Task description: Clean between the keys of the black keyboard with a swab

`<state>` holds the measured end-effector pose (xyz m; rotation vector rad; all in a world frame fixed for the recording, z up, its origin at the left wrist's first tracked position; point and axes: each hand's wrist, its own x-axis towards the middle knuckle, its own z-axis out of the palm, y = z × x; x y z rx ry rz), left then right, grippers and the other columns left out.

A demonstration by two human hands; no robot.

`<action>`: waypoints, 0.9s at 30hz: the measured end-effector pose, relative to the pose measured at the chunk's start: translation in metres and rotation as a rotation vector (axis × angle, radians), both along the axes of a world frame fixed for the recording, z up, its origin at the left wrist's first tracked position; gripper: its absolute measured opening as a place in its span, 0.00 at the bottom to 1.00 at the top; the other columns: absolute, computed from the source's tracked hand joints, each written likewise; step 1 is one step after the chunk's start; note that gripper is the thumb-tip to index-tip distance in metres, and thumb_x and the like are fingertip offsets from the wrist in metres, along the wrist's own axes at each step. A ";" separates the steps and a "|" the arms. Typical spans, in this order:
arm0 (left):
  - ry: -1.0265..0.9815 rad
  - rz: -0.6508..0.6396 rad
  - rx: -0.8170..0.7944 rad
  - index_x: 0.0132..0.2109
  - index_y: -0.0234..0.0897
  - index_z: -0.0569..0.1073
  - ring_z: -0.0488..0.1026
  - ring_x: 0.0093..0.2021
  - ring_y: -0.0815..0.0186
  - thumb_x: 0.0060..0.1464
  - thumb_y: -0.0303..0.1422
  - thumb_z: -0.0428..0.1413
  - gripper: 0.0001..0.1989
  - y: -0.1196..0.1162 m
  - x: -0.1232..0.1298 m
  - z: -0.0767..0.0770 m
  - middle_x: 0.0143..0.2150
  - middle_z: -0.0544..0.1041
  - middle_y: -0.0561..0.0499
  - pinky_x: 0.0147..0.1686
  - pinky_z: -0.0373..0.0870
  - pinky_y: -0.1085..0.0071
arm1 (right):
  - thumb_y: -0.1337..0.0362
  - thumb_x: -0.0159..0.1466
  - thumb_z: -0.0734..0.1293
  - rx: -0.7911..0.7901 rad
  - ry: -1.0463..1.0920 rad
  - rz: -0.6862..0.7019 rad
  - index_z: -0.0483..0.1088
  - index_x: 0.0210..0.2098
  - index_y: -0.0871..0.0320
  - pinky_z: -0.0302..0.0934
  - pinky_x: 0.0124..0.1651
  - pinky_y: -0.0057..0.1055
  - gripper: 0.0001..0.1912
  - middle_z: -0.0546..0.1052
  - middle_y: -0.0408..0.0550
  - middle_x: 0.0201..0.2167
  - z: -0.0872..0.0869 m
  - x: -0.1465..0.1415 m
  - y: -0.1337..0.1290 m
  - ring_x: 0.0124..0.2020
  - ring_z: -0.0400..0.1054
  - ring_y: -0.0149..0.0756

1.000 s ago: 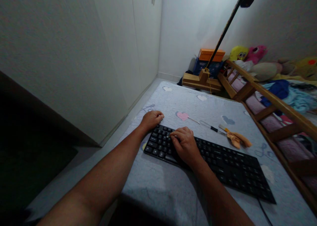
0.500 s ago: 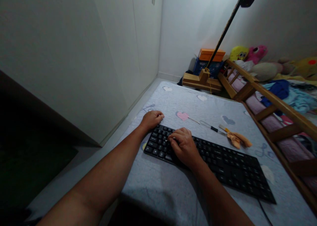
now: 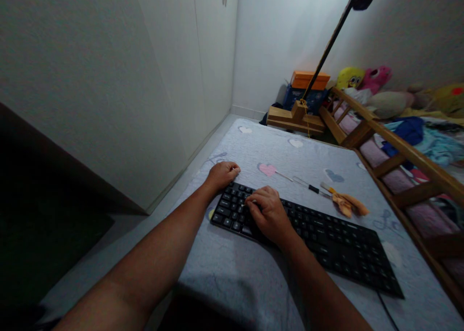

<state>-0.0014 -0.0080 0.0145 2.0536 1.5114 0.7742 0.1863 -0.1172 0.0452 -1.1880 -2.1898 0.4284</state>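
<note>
A black keyboard lies at a slant on a light blue cloth with heart prints. My left hand rests at its far left corner, fingers curled and pressed together; whatever they may hold is hidden. Over the left half of the keys, my right hand is closed in a pinch on a thin, white-tipped stick that looks like a cotton swab. Its tip points down at the keys, and the rest is covered by my fingers.
Beyond the keyboard lie a thin white stick, a wire tool with a black grip, a yellow-handled brush and an orange cloth. A wooden rail borders the right; a pale cabinet stands left.
My right hand has shifted very slightly to the left with the swab over the keys. My left hand and the keyboard look unmoved.
</note>
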 end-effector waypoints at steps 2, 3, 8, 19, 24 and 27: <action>0.003 0.001 0.000 0.38 0.34 0.80 0.72 0.32 0.63 0.57 0.39 0.49 0.18 0.000 0.000 0.001 0.30 0.79 0.48 0.32 0.63 0.70 | 0.71 0.65 0.64 0.003 0.001 0.002 0.74 0.32 0.56 0.54 0.48 0.40 0.09 0.77 0.46 0.31 -0.001 -0.001 0.000 0.39 0.65 0.38; 0.002 -0.001 0.000 0.38 0.34 0.80 0.73 0.32 0.63 0.57 0.39 0.49 0.18 0.000 0.000 0.001 0.30 0.79 0.48 0.32 0.63 0.71 | 0.71 0.65 0.64 0.005 0.003 0.002 0.74 0.32 0.56 0.54 0.48 0.40 0.08 0.77 0.46 0.32 -0.001 -0.001 0.000 0.40 0.65 0.38; -0.006 -0.001 -0.003 0.38 0.34 0.80 0.72 0.32 0.63 0.57 0.39 0.49 0.18 -0.001 0.000 0.001 0.30 0.79 0.48 0.32 0.63 0.71 | 0.70 0.65 0.64 0.002 0.010 0.007 0.75 0.34 0.56 0.54 0.49 0.40 0.08 0.79 0.46 0.33 -0.003 -0.005 0.000 0.40 0.65 0.38; 0.005 -0.003 0.003 0.38 0.35 0.80 0.74 0.34 0.62 0.57 0.39 0.49 0.18 0.001 -0.001 -0.001 0.32 0.80 0.48 0.33 0.64 0.70 | 0.70 0.65 0.63 -0.015 -0.007 0.000 0.75 0.34 0.55 0.54 0.49 0.40 0.09 0.78 0.46 0.33 -0.002 -0.003 0.000 0.40 0.65 0.39; 0.011 0.004 -0.007 0.38 0.35 0.81 0.73 0.32 0.63 0.57 0.39 0.48 0.18 -0.001 0.000 0.002 0.30 0.79 0.48 0.32 0.63 0.71 | 0.71 0.64 0.63 -0.017 -0.007 -0.011 0.74 0.31 0.55 0.54 0.47 0.39 0.09 0.77 0.46 0.31 0.001 0.000 0.000 0.39 0.64 0.38; 0.010 0.004 -0.010 0.39 0.35 0.81 0.73 0.32 0.62 0.57 0.39 0.48 0.18 -0.001 0.000 0.002 0.29 0.79 0.48 0.31 0.63 0.70 | 0.71 0.64 0.63 -0.024 -0.017 -0.011 0.74 0.31 0.56 0.54 0.47 0.39 0.09 0.76 0.46 0.31 0.001 0.000 0.002 0.39 0.64 0.38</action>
